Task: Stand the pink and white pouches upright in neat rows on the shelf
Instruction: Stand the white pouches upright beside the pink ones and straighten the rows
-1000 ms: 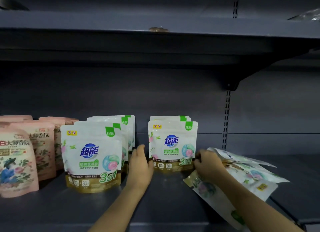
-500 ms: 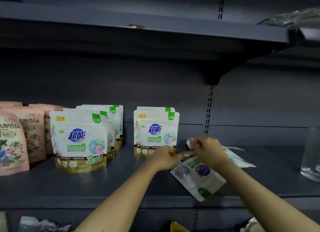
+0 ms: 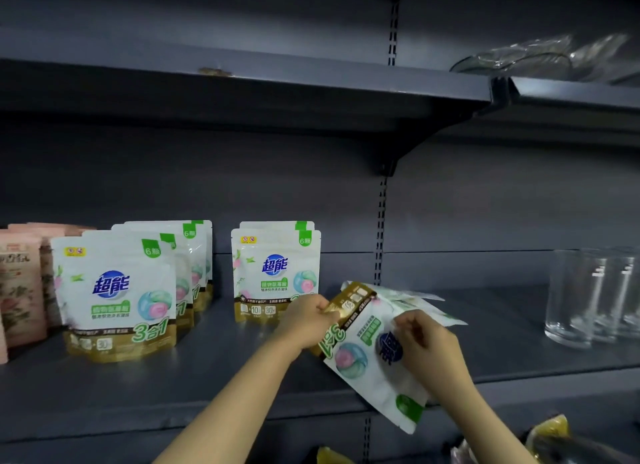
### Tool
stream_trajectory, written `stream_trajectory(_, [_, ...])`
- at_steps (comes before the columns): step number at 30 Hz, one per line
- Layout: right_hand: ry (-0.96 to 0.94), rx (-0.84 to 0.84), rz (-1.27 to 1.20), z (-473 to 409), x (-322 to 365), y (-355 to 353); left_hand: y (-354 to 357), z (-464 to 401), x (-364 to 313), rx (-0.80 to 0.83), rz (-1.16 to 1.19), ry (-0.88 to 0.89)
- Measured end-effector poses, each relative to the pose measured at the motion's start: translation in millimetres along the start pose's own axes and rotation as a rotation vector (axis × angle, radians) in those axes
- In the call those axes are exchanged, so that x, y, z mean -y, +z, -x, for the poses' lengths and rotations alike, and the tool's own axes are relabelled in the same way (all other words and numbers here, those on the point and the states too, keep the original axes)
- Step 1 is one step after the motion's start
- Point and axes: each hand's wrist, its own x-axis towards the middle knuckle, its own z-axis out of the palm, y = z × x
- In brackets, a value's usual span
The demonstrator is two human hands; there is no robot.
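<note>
A white pouch (image 3: 363,356) with a gold base is held tilted over the grey shelf (image 3: 180,387), gold end up and to the left. My left hand (image 3: 306,319) pinches its gold end. My right hand (image 3: 426,345) grips its middle. Behind it more white pouches (image 3: 412,299) lie flat. A short row of white pouches (image 3: 275,273) stands upright just left of my hands. A longer row of white pouches (image 3: 117,290) stands further left. Pink pouches (image 3: 20,290) stand at the far left edge.
Clear drinking glasses (image 3: 588,297) stand on the shelf at the right. The upper shelf (image 3: 277,82) overhangs, with clear plastic wrap (image 3: 540,56) on its right part. Below the shelf front, yellow packets (image 3: 550,436) show at the bottom right.
Both hands have lifted one white pouch off the flat pile and turned it, gold end now up-left. The view has shifted right, showing the glasses.
</note>
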Motion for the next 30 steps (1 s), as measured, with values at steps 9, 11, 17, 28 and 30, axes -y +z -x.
stream_trajectory(9, [-0.215,-0.270,-0.129,19,41,-1,-8,55,-24,-0.597,0.312,0.213])
stream_trajectory(11, [-0.225,-0.405,-0.217,32,58,6,-7,62,-28,-0.656,0.596,0.148])
stream_trajectory(17, [0.273,-0.168,-1.029,54,98,34,7,84,-32,-0.568,1.320,0.027])
stream_trajectory(28, [0.168,0.257,-1.140,24,96,66,-15,80,19,-0.303,1.137,-0.063])
stream_trajectory(30, [0.127,0.292,-1.093,12,93,69,-28,73,30,-0.449,0.912,-0.121])
